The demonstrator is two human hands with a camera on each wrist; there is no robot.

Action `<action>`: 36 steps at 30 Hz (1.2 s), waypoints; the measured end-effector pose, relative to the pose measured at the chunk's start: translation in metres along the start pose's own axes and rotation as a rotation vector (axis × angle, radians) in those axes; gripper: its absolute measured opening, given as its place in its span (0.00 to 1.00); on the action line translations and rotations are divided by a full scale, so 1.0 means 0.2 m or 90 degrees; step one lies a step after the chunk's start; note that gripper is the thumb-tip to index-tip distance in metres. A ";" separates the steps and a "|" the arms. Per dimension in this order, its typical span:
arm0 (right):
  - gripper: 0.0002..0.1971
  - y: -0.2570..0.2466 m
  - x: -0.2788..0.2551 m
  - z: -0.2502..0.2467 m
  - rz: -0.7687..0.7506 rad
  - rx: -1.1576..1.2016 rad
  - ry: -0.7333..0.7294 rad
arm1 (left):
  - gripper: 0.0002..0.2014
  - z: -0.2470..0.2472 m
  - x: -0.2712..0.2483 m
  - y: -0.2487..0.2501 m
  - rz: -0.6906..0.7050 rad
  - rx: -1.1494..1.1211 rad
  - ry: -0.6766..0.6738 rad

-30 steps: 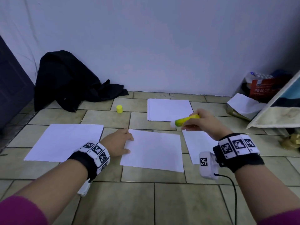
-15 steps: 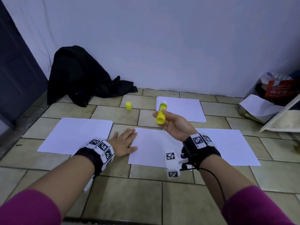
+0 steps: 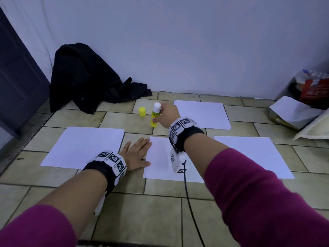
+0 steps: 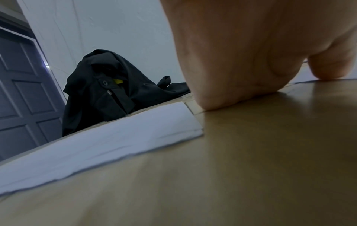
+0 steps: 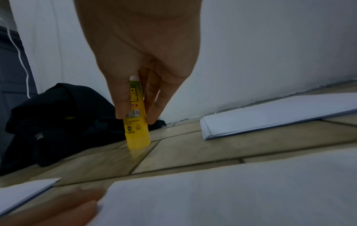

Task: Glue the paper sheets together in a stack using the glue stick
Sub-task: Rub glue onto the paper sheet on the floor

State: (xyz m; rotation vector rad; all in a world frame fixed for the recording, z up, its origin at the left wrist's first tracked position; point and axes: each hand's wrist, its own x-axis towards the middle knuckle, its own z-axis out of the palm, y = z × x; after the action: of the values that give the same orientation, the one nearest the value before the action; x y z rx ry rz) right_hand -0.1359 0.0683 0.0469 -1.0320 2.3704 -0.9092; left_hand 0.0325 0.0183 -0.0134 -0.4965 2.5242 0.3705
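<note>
**Uncapped glue stick being stood on the floor, with the sheets not yet stacked**

The right hand [image 3: 167,115] sits just above the middle of the head view, its thumb and fingers pinching the glue stick [image 3: 155,116], which stands upright with its yellow base on a floor tile; in the right wrist view the base [image 5: 137,139] appears to touch the floor [image 3: 160,211] near a grout line. The white glue end points up and is bare. The yellow cap [image 3: 142,111] stands apart, just left of the stick.

The left hand [image 3: 136,154] lies flat with fingers straight, left of centre, its fingertips on the left edge of the centre sheet [image 3: 160,157]. Three other lots of paper lie separately: the left sheet [image 3: 83,146], the right sheet [image 3: 249,155] and a small pile at the back [image 3: 201,114] by the wall.

What could go wrong, as I judge it:

- The stick is tall and narrow. If the fingers let go while it leans, or if the base straddles the grout line, it may topple and smear glue on the tile or roll toward the back pile.
- Left uncapped, the glue could dry or pick up floor grit.
- Any glue already spread on the centre sheet cannot be made out; if it is there, delay in laying the next sheet would weaken the bond.
- The left hand holds only one edge, so the sheet could skew when another is pressed on.
</note>
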 end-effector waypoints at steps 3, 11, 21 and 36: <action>0.20 -0.01 0.04 0.06 -0.007 -0.035 -0.024 | 0.37 -0.01 0.00 0.00 0.002 -0.005 -0.007; 0.19 -0.02 0.06 0.15 -0.014 -0.079 0.000 | 0.36 -0.01 0.01 0.00 0.004 -0.040 -0.002; 0.28 -0.05 0.05 0.09 0.048 -0.098 -0.029 | 0.40 0.00 0.03 -0.02 0.010 -0.044 -0.001; 0.73 0.77 -0.54 -0.52 0.297 -0.502 -0.228 | 0.49 0.00 0.00 -0.01 0.012 -0.014 -0.019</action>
State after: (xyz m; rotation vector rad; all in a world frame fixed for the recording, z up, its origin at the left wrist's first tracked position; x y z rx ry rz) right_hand -0.2021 0.2706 0.0231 -0.7241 2.4948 0.3875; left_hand 0.0342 0.0166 -0.0133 -0.4722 2.5005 0.4109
